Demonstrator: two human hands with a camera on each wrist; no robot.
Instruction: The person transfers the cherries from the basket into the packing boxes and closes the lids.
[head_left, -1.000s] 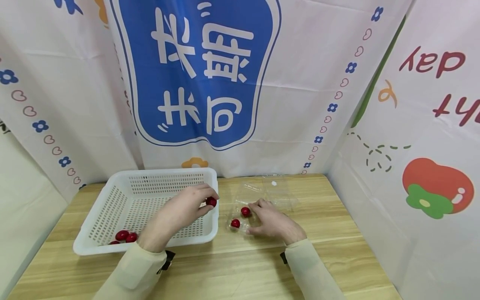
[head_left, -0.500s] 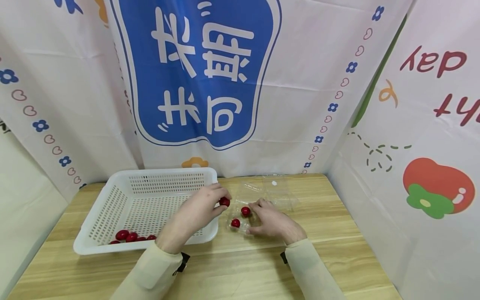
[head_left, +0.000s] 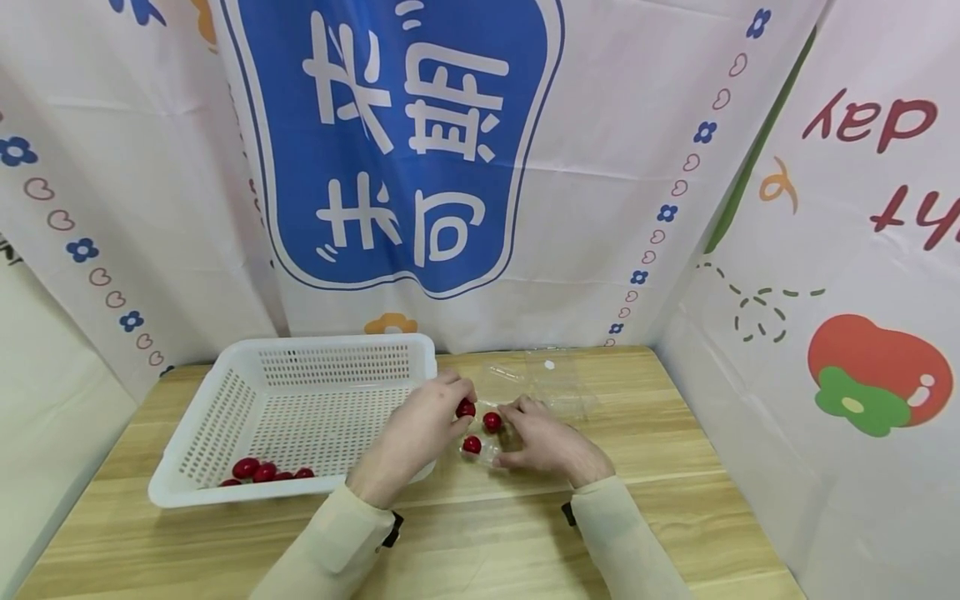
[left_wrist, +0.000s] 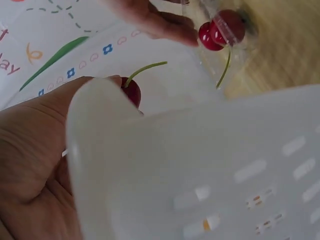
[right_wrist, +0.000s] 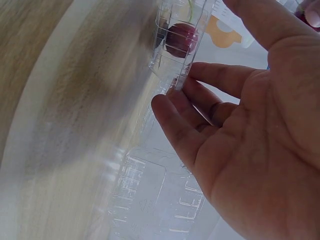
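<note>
My left hand (head_left: pixel 420 421) pinches a dark red cherry (head_left: pixel 466 408) between thumb and fingers at the near left side of a clear plastic clamshell box (head_left: pixel 486 459). In the left wrist view the held cherry (left_wrist: pixel 132 92) shows a green stem, partly hidden by the basket edge. Two cherries, one (head_left: pixel 492 422) behind the other (head_left: pixel 472 445), lie in the box. Across the box's right side, my right hand (head_left: pixel 553 448) holds it with thumb and fingers spread. The right wrist view has fingertips (right_wrist: pixel 165 107) against the clear wall, a cherry (right_wrist: pixel 181 40) inside.
A white perforated basket (head_left: pixel 330 343) stands to the left, with several cherries (head_left: pixel 245 468) at its near left side. The box's open lid (head_left: pixel 558 387) lies behind it on the wooden table (head_left: pixel 487 542). Printed cloth (head_left: pixel 600 208) hangs behind and at the sides.
My left hand has moved right, carrying the cherry from above the basket over its rim to the box. More cherries in the basket have come into sight. My right hand stays put.
</note>
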